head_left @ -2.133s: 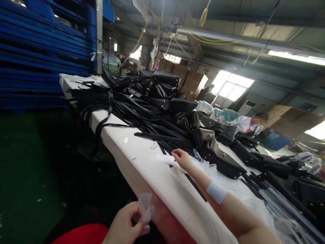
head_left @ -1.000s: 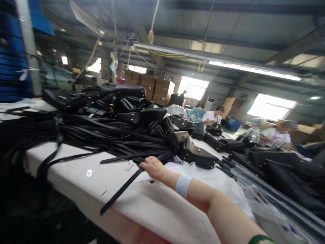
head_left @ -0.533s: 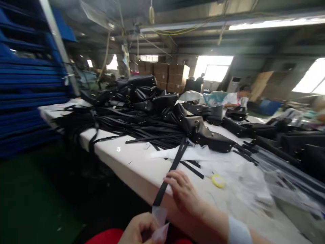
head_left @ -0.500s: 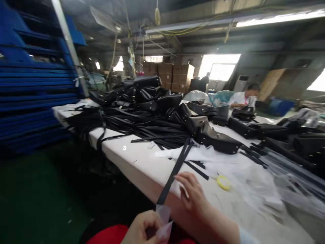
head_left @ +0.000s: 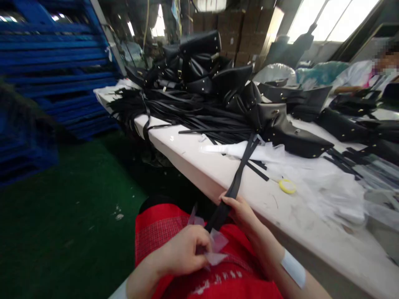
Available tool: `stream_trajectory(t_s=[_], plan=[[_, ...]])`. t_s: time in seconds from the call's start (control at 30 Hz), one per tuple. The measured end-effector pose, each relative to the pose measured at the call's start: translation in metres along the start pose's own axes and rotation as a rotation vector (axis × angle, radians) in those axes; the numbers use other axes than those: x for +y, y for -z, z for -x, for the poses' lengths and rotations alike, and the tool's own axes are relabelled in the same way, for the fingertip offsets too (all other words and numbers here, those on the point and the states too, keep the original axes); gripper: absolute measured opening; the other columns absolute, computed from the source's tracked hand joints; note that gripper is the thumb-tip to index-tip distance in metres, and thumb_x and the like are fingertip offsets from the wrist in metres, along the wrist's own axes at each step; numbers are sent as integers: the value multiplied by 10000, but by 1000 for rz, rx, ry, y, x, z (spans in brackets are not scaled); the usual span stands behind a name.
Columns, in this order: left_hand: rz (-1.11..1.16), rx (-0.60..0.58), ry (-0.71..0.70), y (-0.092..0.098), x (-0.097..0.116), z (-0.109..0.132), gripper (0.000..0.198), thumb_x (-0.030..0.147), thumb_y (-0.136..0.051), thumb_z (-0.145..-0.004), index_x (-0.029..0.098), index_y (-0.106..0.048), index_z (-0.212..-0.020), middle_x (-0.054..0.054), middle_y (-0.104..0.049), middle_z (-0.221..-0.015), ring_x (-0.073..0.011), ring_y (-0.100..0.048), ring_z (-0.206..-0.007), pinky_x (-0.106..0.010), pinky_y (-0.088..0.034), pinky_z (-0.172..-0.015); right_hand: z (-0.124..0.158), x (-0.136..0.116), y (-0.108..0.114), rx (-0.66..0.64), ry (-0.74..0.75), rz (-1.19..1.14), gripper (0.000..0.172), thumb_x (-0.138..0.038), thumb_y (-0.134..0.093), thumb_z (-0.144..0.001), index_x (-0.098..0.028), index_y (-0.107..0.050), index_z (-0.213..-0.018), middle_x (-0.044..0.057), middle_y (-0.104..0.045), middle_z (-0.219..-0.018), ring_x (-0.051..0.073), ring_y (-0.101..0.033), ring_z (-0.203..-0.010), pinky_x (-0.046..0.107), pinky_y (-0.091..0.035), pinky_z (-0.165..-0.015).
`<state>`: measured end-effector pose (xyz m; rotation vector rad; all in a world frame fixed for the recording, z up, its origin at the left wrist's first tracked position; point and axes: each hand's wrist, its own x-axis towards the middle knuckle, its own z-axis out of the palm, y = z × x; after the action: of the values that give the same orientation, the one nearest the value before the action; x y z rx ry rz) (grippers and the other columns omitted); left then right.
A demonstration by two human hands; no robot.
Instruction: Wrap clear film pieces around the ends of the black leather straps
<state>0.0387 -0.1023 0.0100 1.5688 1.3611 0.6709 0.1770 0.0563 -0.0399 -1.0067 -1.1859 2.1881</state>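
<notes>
Long black straps (head_left: 240, 172) run from the table edge down over my lap. My right hand (head_left: 238, 207) is closed around them just off the table's edge, thumb on top. Lower down, my left hand (head_left: 193, 249) pinches a piece of clear plastic film (head_left: 217, 245) at the straps' near end. Part of that end is hidden behind the film and my fingers. A red apron (head_left: 168, 220) lies beneath both hands.
On the white table (head_left: 183, 160) lie a heap of black straps (head_left: 199, 112), black leather bags (head_left: 286, 131), white plastic sheeting (head_left: 308, 191) and a yellow ring-shaped handle (head_left: 287, 186). Blue stacked pallets (head_left: 62, 74) stand left. A person's sleeve (head_left: 355, 75) shows across the table.
My right hand, open beside the straps before, now grips them. The straps' near end has come further over my lap. The view has tipped downward.
</notes>
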Motion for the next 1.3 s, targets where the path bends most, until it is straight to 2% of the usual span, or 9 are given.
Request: stream_trajectory(t_s=[0.1,0.23,0.5,0.57,0.67,0.77,0.87,1.03,1.3], plan=[[8,1,11,9,2,13,83,101,-665,-729,149,-675,-662,-5,-683,-715,-131,-600,-694,-232,-433,-702,6,-10,-1,-44,-55,-79,324,-337,-777,-643,-161,-699,-903,-15,-603,-626,106,-531,-533,212,-397,-501],[52,20,-24,15,4,24,109,70,-635,-740,154,-691,-698,-14,-702,-776,-137,-628,-745,-241,-456,-760,11,-14,-3,-103,-122,-154,362,-314,-773,-666,-161,-724,-990,5,-648,-663,121,-581,-585,225,-455,-567],[23,44,26,21,11,23,134,126,-638,-782,171,-702,-673,-24,-714,-778,-145,-637,-747,-266,-472,-806,13,-5,-7,-184,-107,-59,373,-431,-785,-708,-137,-741,-933,-6,-607,-592,61,-461,-440,176,-309,-396],[-8,70,21,24,8,23,139,120,-644,-777,180,-696,-663,-8,-713,-755,-143,-639,-750,-307,-451,-916,15,-4,-6,-147,-57,-12,358,-436,-785,-712,-139,-741,-906,0,-613,-593,76,-488,-459,183,-331,-403],[-91,159,15,32,0,26,127,105,-656,-753,191,-672,-661,20,-712,-760,-142,-645,-789,-405,-291,-1121,19,-13,-1,-17,104,17,319,-432,-768,-736,-154,-737,-889,10,-639,-614,112,-553,-512,217,-425,-464],[-144,230,36,37,-9,30,112,93,-653,-723,195,-653,-676,28,-698,-766,-142,-637,-793,-434,-249,-1148,24,-32,5,157,332,35,256,-393,-778,-733,-161,-729,-830,16,-658,-626,129,-588,-557,240,-479,-536],[-157,247,49,39,-14,33,116,85,-635,-716,195,-641,-680,30,-693,-766,-136,-630,-775,-428,-283,-1129,28,-50,7,228,464,27,224,-358,-785,-729,-168,-726,-830,7,-659,-626,116,-586,-561,228,-480,-559],[-200,276,54,40,-15,33,129,73,-615,-713,192,-632,-665,25,-689,-772,-144,-625,-785,-424,-306,-1104,34,-63,3,228,498,2,214,-348,-777,-722,-165,-717,-816,-3,-630,-603,108,-560,-518,227,-460,-521],[-193,295,56,42,-12,36,190,12,-575,-657,190,-629,-617,27,-641,-705,-144,-588,-749,-383,-347,-1041,31,-54,7,242,452,-7,231,-353,-795,-703,-163,-717,-810,-4,-627,-584,118,-566,-528,237,-462,-537]])
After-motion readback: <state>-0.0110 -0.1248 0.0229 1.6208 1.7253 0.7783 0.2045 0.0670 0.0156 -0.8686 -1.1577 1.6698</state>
